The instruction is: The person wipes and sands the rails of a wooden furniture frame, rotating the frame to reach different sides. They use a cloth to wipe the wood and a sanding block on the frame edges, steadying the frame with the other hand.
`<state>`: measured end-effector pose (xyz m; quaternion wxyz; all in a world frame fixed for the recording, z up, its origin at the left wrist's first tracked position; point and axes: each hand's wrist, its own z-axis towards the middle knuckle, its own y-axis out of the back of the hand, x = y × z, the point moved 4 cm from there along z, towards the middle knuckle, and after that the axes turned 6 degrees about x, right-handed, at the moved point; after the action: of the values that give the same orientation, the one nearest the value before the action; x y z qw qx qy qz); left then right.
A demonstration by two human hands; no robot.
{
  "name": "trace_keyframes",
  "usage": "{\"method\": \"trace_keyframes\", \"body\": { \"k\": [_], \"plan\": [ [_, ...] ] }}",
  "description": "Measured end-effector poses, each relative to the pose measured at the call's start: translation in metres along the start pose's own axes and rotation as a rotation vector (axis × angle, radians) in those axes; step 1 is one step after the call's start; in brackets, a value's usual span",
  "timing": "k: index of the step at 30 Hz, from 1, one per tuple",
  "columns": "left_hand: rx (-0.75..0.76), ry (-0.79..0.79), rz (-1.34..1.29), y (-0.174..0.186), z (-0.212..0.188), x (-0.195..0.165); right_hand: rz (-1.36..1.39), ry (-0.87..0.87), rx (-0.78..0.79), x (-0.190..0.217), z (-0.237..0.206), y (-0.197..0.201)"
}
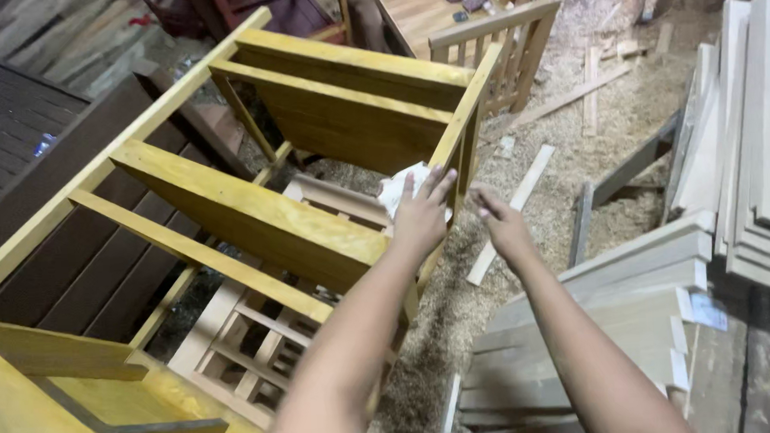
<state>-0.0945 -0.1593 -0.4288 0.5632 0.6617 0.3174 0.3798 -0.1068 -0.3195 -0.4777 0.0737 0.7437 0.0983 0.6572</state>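
L hand [421, 217] presses white rag [398, 188] flat-fingered on yellow frame [255, 215], R hand [499, 222] open, empty — looks mid-wipe, next pass needs steady pressure along the rail.

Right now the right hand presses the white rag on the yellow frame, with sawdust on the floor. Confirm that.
Wrong hand. In the head view the left hand presses the white rag on the yellow frame; the right hand hangs free beside it. Sawdust does cover the floor.
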Motion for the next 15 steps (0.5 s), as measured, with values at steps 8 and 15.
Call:
{"method": "trace_keyframes", "body": {
  "k": [8,15],
  "plan": [
    [0.044,-0.200,-0.040,-0.029,-0.127,-0.006,0.027,-0.251,-0.066,-0.017,-0.027,-0.017],
    [-0.079,-0.127,-0.103,-0.013,0.018,-0.008,0.011,-0.055,0.009,-0.041,-0.072,-0.049]
  ]
}}
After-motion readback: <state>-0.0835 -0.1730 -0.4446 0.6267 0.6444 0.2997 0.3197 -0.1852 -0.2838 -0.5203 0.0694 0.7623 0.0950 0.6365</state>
